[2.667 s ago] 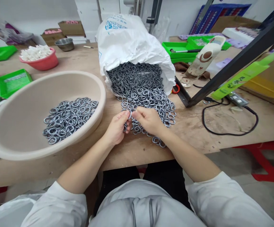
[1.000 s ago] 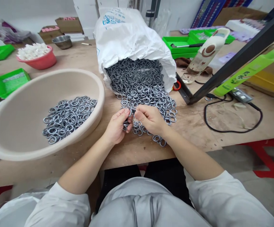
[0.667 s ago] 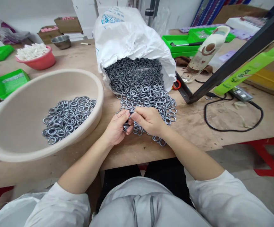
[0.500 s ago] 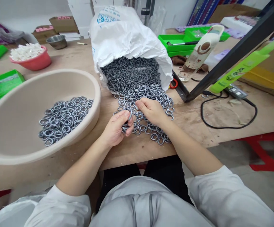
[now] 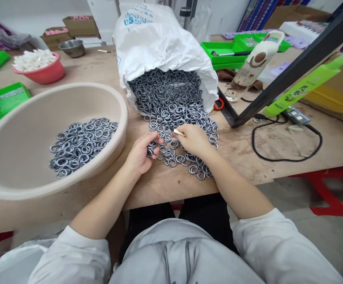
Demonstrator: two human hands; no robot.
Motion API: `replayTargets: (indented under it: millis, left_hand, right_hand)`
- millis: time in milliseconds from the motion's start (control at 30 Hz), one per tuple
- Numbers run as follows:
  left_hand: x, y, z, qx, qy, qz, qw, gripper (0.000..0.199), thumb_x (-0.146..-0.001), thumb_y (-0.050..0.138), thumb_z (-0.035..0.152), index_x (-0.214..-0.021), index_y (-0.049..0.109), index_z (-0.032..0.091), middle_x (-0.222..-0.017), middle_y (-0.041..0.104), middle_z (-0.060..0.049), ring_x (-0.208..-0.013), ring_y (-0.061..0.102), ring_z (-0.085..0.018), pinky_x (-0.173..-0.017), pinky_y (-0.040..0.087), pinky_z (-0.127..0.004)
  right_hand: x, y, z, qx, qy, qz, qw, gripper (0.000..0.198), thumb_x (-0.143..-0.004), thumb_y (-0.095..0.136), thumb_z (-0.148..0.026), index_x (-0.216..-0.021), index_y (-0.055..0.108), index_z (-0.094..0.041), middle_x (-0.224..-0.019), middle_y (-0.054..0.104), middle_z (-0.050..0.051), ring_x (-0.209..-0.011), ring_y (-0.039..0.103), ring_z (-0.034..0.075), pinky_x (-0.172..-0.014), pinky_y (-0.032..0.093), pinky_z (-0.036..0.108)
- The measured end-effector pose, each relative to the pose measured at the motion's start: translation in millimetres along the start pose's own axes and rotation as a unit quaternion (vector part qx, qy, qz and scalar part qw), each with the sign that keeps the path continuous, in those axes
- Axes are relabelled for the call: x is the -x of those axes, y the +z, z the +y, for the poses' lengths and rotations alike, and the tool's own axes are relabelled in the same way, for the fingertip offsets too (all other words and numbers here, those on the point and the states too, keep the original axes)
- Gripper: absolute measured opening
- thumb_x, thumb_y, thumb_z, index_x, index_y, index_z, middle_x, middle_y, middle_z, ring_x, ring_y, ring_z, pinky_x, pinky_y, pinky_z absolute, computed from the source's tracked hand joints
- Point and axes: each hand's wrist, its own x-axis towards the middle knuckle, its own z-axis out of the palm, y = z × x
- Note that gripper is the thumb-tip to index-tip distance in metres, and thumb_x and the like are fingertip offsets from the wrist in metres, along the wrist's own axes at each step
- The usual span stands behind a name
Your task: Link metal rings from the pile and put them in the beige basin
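My left hand (image 5: pixel 140 156) is curled round several grey metal rings (image 5: pixel 151 148), palm turned up, between the big tub and the loose pile. Across from it, my right hand (image 5: pixel 196 140) grips a short white stick-like tool (image 5: pixel 178 132) with a dark tip; its kind I cannot make out. Under and behind both hands spreads a heap of the same rings (image 5: pixel 171 112), spilling from the mouth of a white sack (image 5: pixel 159 43) lying on its side. To the left, a large beige tub (image 5: pixel 20 157) holds a mound of rings (image 5: pixel 82 144).
A black metal frame (image 5: pixel 283 69) slants up at the right, beside a bottle (image 5: pixel 250 67) and a black cable (image 5: pixel 278 159). Green trays (image 5: pixel 224 59) stand behind. A red bowl (image 5: pixel 42 75) of white pieces and a steel bowl (image 5: pixel 72 48) are at the back left.
My left hand has drawn slightly left, away from my right. The ring that stood up at its fingertips no longer shows there. The white tool in my right hand has come into view.
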Motion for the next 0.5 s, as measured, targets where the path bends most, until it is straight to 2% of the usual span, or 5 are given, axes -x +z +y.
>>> replayTargets:
  millis: [67, 200, 300, 400, 500]
  left_hand:
    - [1, 1, -2, -0.019, 0.006, 0.003, 1.0, 0.031, -0.07, 0.08, 0.032, -0.081, 0.057, 0.014, -0.065, 0.055, 0.005, -0.042, 0.044, -0.003, -0.035, 0.027, -0.013]
    - [5, 3, -5, -0.035, -0.022, -0.06, 0.997, 0.043, -0.072, 0.081, 0.048, -0.083, 0.056, 0.015, -0.062, 0.046, 0.007, -0.041, 0.041, -0.003, -0.035, 0.027, -0.014]
    - [9, 3, -6, -0.038, -0.064, -0.128, 0.989, 0.048, -0.071, 0.079, 0.057, -0.083, 0.055, 0.017, -0.062, 0.046, 0.006, -0.041, 0.041, -0.004, -0.035, 0.026, -0.014]
    - [11, 2, -7, -0.04, -0.094, -0.167, 0.981, 0.051, -0.072, 0.077, 0.061, -0.081, 0.054, 0.015, -0.061, 0.046, 0.005, -0.04, 0.041, -0.004, -0.035, 0.027, -0.014]
    - [12, 2, -8, -0.037, -0.086, -0.166, 0.982, 0.052, -0.072, 0.076, 0.062, -0.08, 0.055, 0.015, -0.062, 0.046, 0.005, -0.04, 0.041, -0.004, -0.035, 0.029, -0.014]
  right_hand:
    - [0, 0, 2, -0.18, -0.014, -0.024, 0.983, 0.031, -0.095, 0.055, -0.039, -0.076, 0.068, -0.018, -0.06, 0.055, -0.001, -0.057, 0.047, 0.011, -0.057, 0.033, 0.026]
    - [5, 3, -4, -0.441, -0.068, -0.142, 0.884, 0.041, -0.094, 0.054, -0.056, -0.084, 0.063, -0.018, -0.053, 0.039, -0.008, -0.046, 0.03, 0.007, -0.045, 0.027, 0.022]
    - [9, 4, -12, -0.508, -0.088, -0.161, 0.842, 0.04, -0.087, 0.064, -0.057, -0.082, 0.059, -0.018, -0.064, 0.05, -0.006, -0.053, 0.041, 0.007, -0.05, 0.037, 0.021]
    - [10, 6, -19, -0.53, -0.085, -0.148, 0.83, 0.037, -0.084, 0.07, -0.054, -0.086, 0.057, -0.02, -0.075, 0.057, -0.004, -0.063, 0.05, 0.008, -0.059, 0.046, 0.022]
    - [9, 10, -22, -0.539, -0.08, -0.115, 0.831, 0.04, -0.08, 0.073, -0.056, -0.085, 0.055, -0.021, -0.072, 0.054, -0.005, -0.06, 0.049, 0.008, -0.057, 0.046, 0.023]
